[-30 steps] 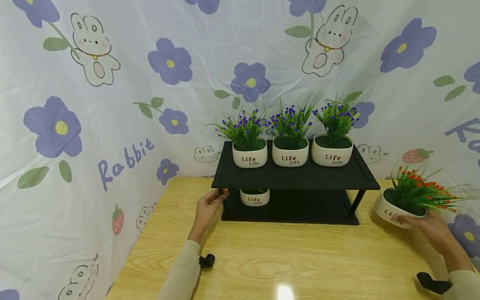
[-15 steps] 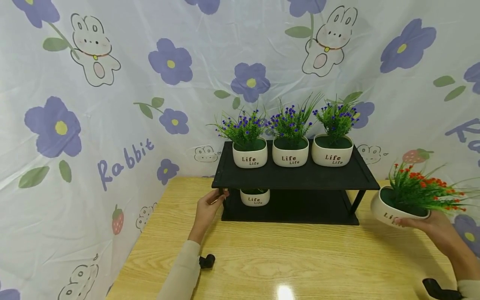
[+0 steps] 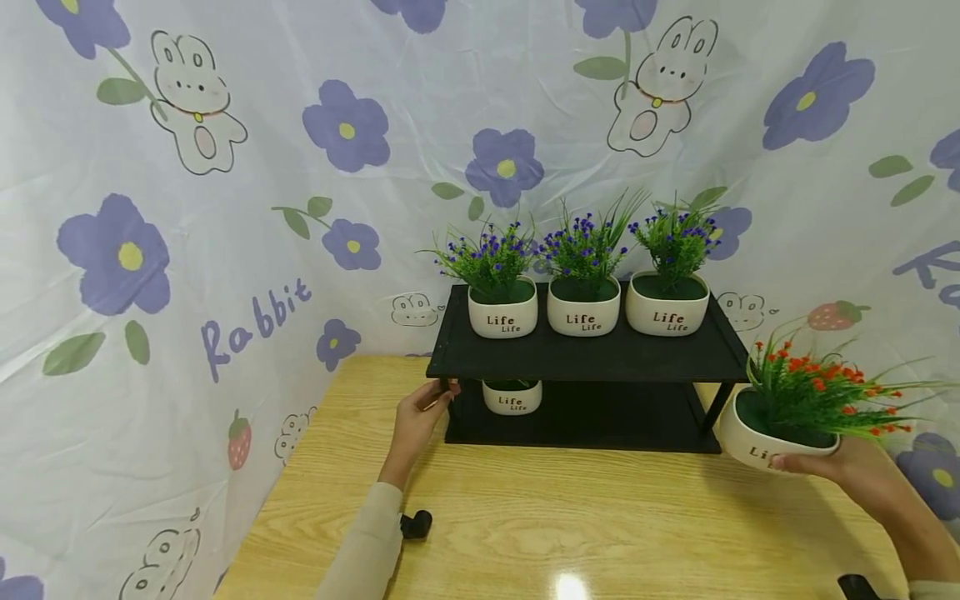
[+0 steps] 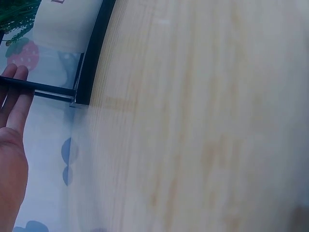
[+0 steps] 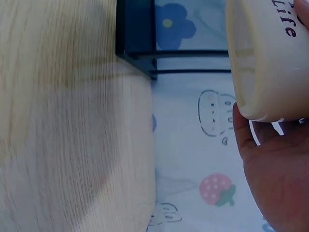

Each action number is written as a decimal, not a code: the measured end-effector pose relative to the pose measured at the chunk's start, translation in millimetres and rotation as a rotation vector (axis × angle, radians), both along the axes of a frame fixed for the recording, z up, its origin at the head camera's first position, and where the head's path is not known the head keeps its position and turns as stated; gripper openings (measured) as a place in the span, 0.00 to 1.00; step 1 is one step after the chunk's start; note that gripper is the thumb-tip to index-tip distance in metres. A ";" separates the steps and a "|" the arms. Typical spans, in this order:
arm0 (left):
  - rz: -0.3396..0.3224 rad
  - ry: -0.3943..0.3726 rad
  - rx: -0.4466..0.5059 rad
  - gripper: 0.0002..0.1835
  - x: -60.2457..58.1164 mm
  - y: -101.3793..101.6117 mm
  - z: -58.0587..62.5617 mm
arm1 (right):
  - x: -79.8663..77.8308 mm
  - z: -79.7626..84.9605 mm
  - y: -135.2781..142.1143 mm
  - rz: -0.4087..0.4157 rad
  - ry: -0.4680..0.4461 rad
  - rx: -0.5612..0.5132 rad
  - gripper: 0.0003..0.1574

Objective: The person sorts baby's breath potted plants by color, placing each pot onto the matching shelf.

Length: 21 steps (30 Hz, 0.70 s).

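Note:
My right hand (image 3: 870, 475) grips a white oval pot (image 3: 776, 442) of red flowers, with the thumb across its front. It holds the pot tilted at the right end of a black two-tier shelf (image 3: 592, 360). The right wrist view shows the pot's hollow underside and fingers beneath its side, while the thumb is mostly cut off. At the shelf's other end, my left hand (image 3: 415, 417) holds the front left post (image 4: 53, 89), its fingers passing behind it. Three white pots of purple flowers, the middle one (image 3: 583, 315) among them, stand in a row on the upper tier.
Another white pot (image 3: 512, 400) sits at the left of the lower tier (image 3: 622, 417), its plant hidden by the upper board. The shelf stands on a wooden table (image 3: 540, 517). Close behind hangs a cloth (image 3: 420, 75) printed with rabbits and flowers.
My right hand has carried the red-flower pot left, close to the shelf's right post, after a slight lift. My left hand stays at the left post.

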<state>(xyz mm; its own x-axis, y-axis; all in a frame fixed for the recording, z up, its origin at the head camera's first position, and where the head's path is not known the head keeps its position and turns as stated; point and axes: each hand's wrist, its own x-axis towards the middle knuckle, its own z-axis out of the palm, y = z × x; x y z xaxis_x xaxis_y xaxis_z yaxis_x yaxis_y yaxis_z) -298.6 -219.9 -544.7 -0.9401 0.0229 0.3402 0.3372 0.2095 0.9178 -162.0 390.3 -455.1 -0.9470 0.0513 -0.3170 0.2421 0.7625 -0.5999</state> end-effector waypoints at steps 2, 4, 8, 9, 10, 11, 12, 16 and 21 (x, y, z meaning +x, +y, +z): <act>0.001 0.001 0.002 0.18 0.5 0.2 0.4 | 0.4 -2.9 -5.5 0.020 0.079 -0.012 0.69; 0.005 -0.007 0.005 0.17 0.9 0.5 0.8 | 1.0 -5.8 -10.6 0.041 0.161 -0.036 0.65; 0.009 -0.020 0.007 0.17 1.2 0.8 1.2 | 1.6 -8.6 -19.9 0.066 0.216 -0.052 0.61; 0.006 -0.020 0.008 0.17 0.9 0.6 0.9 | 2.0 -8.1 -22.0 0.068 0.189 -0.050 0.60; 0.003 -0.018 0.008 0.17 0.5 0.6 0.5 | 2.2 -7.5 -24.3 0.076 0.159 -0.043 0.59; -0.001 -0.017 0.009 0.17 0.1 0.6 0.1 | 2.5 -7.2 -27.0 0.083 0.135 -0.034 0.59; -0.004 -0.015 0.010 0.17 -0.2 0.6 -0.2 | 3.2 -6.4 -29.9 0.086 0.100 -0.025 0.59; -0.012 -0.012 0.015 0.17 -1.2 1.1 -1.2 | 4.0 -6.3 -42.8 0.117 0.055 -0.022 0.59; -0.005 -0.017 0.014 0.18 -0.7 1.4 -1.2 | 3.1 -11.1 -60.0 0.159 0.025 -0.055 0.61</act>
